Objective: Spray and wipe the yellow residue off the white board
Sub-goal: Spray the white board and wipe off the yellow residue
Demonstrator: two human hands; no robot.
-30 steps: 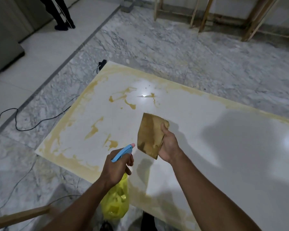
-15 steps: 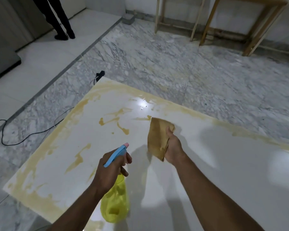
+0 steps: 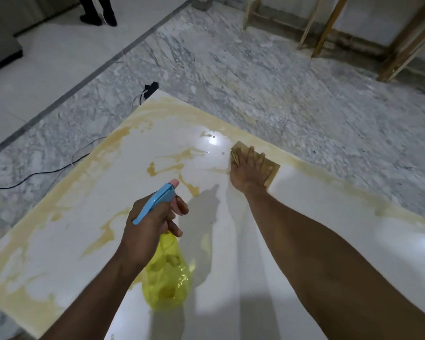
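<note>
- The white board [image 3: 268,241] is lying flat on the marble floor [image 3: 255,77]; its near and right parts are running out of the picture, so its full outline is not showing.
- The brown cloth [image 3: 268,165] is mostly lying hidden under the right hand [image 3: 249,171], with only its far corner and right edge peeking out.
- A person standing at the top left is being cut off by the frame: only dark trouser legs and shoes [image 3: 97,18] are showing.
- Wooden frame legs [image 3: 329,25] along the far wall are also being cut off at the top.
- A black cable [image 3: 35,173] is trailing across the floor on the left, and a small black item [image 3: 150,87] is sitting at the board's far corner, too small to identify.
- The right arm is reaching forward, its hand lying flat with fingers spread, pressing the cloth onto the board at its far edge, over the yellow residue [image 3: 167,168] band there.
- The left hand [image 3: 152,222] is curling round the neck of the yellow spray bottle [image 3: 167,278], holding it above the board with the blue trigger head [image 3: 157,202] pointing away, one finger lying by the trigger.
- Residue is streaking the board's middle and thickly rimming its left and far edges.
</note>
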